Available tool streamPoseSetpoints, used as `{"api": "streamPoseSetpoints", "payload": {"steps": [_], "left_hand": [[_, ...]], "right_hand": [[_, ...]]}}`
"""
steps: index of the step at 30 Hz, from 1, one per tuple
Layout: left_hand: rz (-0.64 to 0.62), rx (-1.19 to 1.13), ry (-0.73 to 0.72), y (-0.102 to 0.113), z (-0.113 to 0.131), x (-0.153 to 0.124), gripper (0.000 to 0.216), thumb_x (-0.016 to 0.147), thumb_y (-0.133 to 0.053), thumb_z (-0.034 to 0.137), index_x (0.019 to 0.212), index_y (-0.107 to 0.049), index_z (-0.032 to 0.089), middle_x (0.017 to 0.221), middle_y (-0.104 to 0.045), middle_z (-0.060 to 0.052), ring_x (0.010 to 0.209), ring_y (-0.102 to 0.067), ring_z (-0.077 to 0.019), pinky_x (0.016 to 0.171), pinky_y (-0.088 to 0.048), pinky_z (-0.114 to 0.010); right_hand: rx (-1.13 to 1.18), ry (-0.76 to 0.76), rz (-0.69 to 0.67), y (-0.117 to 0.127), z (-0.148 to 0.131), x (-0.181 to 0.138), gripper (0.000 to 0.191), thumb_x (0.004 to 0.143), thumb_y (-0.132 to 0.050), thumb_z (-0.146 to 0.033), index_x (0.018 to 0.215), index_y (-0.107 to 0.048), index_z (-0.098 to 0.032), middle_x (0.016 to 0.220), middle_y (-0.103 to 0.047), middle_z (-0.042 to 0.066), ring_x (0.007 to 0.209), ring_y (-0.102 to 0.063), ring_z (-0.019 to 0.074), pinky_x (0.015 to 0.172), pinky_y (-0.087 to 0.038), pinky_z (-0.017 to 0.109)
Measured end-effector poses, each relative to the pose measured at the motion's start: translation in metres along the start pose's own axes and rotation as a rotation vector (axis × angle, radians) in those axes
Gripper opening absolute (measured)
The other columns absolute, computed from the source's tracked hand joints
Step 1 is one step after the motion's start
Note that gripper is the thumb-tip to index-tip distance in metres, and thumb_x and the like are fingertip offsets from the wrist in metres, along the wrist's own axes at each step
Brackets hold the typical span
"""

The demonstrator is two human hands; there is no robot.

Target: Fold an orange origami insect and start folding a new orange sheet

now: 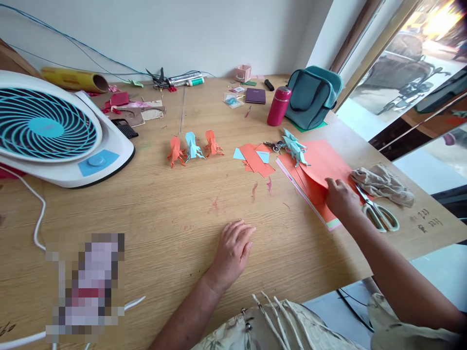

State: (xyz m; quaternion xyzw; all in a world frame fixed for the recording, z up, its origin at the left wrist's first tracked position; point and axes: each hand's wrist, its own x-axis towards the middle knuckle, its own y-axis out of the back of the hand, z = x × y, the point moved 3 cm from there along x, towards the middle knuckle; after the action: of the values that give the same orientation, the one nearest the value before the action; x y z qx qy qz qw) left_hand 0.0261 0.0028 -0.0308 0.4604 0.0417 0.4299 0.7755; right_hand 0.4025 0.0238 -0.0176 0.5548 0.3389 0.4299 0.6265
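Note:
My right hand (342, 198) pinches the near edge of an orange paper sheet (328, 163), which lifts a little off the stack of coloured paper below. A light-blue folded paper figure (295, 148) rests on the far left part of that sheet. Just right of the hand lie scissors (379, 214) with pale handles, beside a crumpled cloth (383, 183). My left hand (233, 250) lies on the wooden table, fingers stretched out and holding nothing. Beyond it are orange and light-blue paper scraps (257, 159). Farther left stand an orange figure (176, 151), a light-blue one (193, 147) and another orange one (212, 143).
A white fan (65, 131) takes up the left side. A pixelated object (91, 287) lies at the front left near a white cable. At the back are a pink bottle (279, 106), a teal bag (312, 97), a purple booklet (255, 96) and pliers (158, 79).

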Motion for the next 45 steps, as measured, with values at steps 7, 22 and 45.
{"api": "streamPoseSetpoints", "payload": {"steps": [7, 22, 45], "left_hand": [[0.022, -0.068, 0.012, 0.002, -0.005, 0.003, 0.036, 0.092, -0.05, 0.009, 0.125, -0.057, 0.021, 0.12, -0.068, -0.009, 0.122, -0.057, -0.0251, 0.109, -0.041, -0.05], [0.139, -0.228, 0.06, 0.006, -0.011, 0.004, 0.027, 0.093, -0.05, 0.01, 0.111, -0.067, 0.022, 0.109, -0.068, -0.008, 0.111, -0.061, -0.021, 0.099, -0.049, -0.039], [0.259, -0.597, 0.837, 0.056, -0.08, -0.02, 0.051, 0.074, -0.072, 0.06, 0.092, -0.073, 0.012, 0.094, -0.076, -0.013, 0.096, -0.069, -0.0344, 0.082, -0.053, -0.039]], "right_hand": [[0.057, -0.142, 0.081, 0.043, 0.043, 0.027, 0.036, 0.097, -0.042, -0.034, 0.108, -0.071, -0.015, 0.089, -0.07, 0.018, 0.07, -0.058, 0.0256, 0.059, -0.031, 0.034], [0.393, 0.208, 0.566, 0.155, 0.032, 0.025, 0.012, 0.091, -0.055, -0.029, 0.09, -0.067, -0.028, 0.077, -0.063, 0.006, 0.07, -0.055, 0.0239, 0.066, -0.038, 0.036], [0.661, 1.137, 0.216, 0.084, -0.191, -0.152, 0.04, 0.096, -0.055, -0.046, 0.124, -0.059, -0.018, 0.104, -0.068, 0.01, 0.085, -0.061, 0.0206, 0.077, -0.048, 0.038]]}}
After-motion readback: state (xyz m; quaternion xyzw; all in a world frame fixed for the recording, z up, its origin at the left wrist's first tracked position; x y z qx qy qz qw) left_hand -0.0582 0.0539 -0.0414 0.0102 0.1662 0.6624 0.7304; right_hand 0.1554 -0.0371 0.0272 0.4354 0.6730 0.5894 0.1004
